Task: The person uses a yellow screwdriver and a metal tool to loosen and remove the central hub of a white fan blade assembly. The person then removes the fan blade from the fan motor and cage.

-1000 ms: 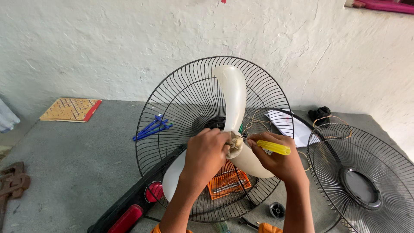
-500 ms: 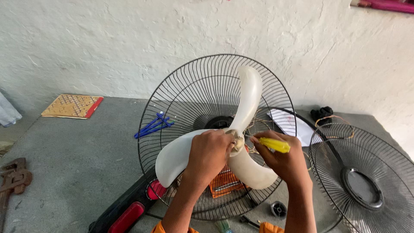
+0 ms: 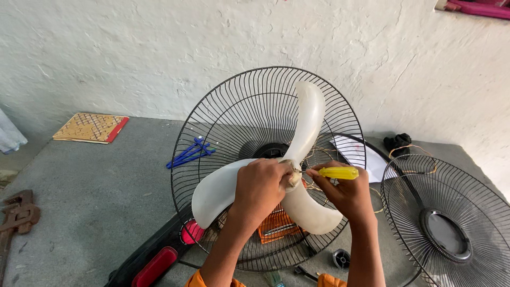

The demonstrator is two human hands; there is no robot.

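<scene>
We clamped left hand (image 3: pixel 260 186) on white fan blade (image 3: pixel 297 159) hub; right hand (image 3: pixel 345 194) gripped yellow screwdriver (image 3: pixel 338 172), black rear fan guard (image 3: pixel 234 114) behind.

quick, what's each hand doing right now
Left hand: closed on the hub of the fan blade.
Right hand: closed on a yellow screwdriver, its tip at the hub.

The fan blade (image 3: pixel 303 127) under my left hand (image 3: pixel 260 186) is creamy white, its wire guard (image 3: pixel 223 106) black – my right hand (image 3: pixel 345 194) holds a yellow-handled screwdriver (image 3: pixel 338 172); blue sticks (image 3: pixel 188 152), a gold-patterned, red-edged book (image 3: pixel 91 128) on grey
</scene>
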